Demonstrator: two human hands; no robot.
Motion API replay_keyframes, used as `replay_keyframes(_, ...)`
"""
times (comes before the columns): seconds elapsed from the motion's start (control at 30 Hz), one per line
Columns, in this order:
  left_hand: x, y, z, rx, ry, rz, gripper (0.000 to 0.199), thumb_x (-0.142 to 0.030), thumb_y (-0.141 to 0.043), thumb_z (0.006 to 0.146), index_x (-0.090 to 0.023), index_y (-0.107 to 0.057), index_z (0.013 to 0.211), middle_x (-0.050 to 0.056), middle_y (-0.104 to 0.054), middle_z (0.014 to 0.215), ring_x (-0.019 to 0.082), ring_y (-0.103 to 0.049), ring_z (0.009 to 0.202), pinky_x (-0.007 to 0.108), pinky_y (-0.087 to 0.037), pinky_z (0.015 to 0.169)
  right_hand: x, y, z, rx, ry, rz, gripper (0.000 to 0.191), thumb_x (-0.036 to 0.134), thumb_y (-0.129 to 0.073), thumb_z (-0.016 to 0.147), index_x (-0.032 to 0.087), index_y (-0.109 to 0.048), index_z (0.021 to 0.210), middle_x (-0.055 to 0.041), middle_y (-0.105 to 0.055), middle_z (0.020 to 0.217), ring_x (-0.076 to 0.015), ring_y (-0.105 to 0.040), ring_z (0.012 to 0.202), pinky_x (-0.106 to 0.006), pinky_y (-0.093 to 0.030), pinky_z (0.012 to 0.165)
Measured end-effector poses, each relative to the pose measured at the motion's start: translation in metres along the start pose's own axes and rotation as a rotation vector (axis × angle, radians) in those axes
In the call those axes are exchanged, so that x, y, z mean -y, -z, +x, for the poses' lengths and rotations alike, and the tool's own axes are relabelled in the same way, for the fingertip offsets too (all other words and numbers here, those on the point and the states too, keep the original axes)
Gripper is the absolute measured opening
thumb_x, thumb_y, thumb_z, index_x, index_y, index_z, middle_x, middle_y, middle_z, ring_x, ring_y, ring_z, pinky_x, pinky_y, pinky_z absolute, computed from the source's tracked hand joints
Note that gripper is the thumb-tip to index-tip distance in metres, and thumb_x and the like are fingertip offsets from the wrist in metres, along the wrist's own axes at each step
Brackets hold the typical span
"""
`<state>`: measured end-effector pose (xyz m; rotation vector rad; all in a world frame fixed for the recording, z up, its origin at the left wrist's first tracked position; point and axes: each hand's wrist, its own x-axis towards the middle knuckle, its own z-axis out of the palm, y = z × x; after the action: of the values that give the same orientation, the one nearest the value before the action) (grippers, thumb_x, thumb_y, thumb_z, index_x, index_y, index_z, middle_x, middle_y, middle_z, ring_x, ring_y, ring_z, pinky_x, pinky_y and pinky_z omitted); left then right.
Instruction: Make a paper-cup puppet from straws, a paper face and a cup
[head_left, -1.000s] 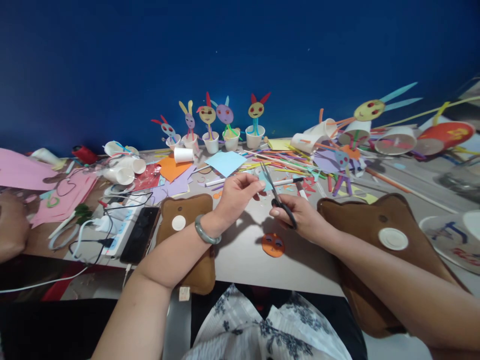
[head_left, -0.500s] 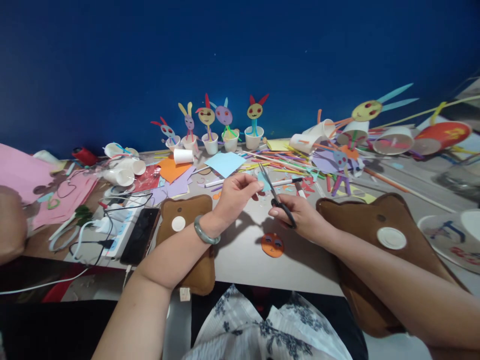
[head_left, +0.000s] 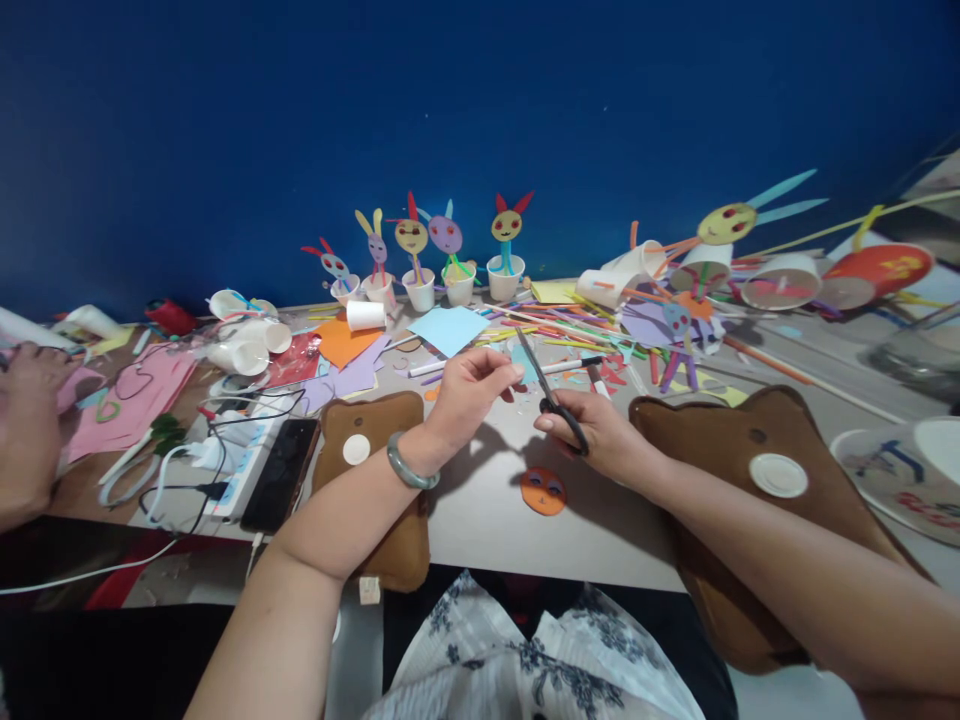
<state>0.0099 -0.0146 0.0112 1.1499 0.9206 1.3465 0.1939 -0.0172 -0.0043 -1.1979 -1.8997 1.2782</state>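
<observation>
My right hand is closed round the black handles of the scissors, whose blades point up and away. To its left, my left hand has thumb and fingers pinched together near the blades; what it holds, if anything, is too small to make out. A piece of light blue paper shows just beyond the fingertips; whether it is held is unclear. Below both hands an orange paper disc with a drawn face lies flat on the grey table.
Paper-cup figures stand along the blue wall, with pipe cleaners and coloured paper before them. Brown cushions lie under both forearms. At left are a power strip, a phone and another person's hand.
At the far left, the other person's hand has come into view over the pink paper, and the large raised pink sheet is gone from there. My own hands have barely moved.
</observation>
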Motion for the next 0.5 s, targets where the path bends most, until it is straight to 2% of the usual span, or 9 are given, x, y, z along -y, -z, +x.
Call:
replay_keyframes(0.2, -0.0005, -0.0003, 0.0003, -0.044, 0.0, -0.026, 0.026, -0.034, -0.08, 0.07, -0.017, -0.061, 0.066, -0.004, -0.061, 0.06, 0.007, -0.057, 0.056, 0.021, -0.047, 0.057, -0.0008, 0.001, 0.0043, -0.039, -0.002, 0.025, 0.046, 0.062, -0.069, 0.075, 0.023, -0.048, 0.068, -0.0002, -0.057, 0.06, -0.0163, -0.051, 0.06, -0.031, -0.04, 0.059)
replay_keyframes(0.5, -0.0005, 0.0001, 0.0006, -0.092, -0.037, -0.008, 0.028, -0.038, -0.079, 0.073, -0.017, -0.061, 0.067, -0.003, -0.063, 0.062, 0.007, -0.057, 0.057, 0.022, -0.047, 0.058, -0.0014, -0.0044, 0.0028, 0.034, 0.051, 0.021, 0.049, 0.066, -0.071, 0.072, 0.021, -0.05, 0.074, -0.0002, -0.055, 0.07, -0.0158, -0.048, 0.067, -0.029, -0.041, 0.06)
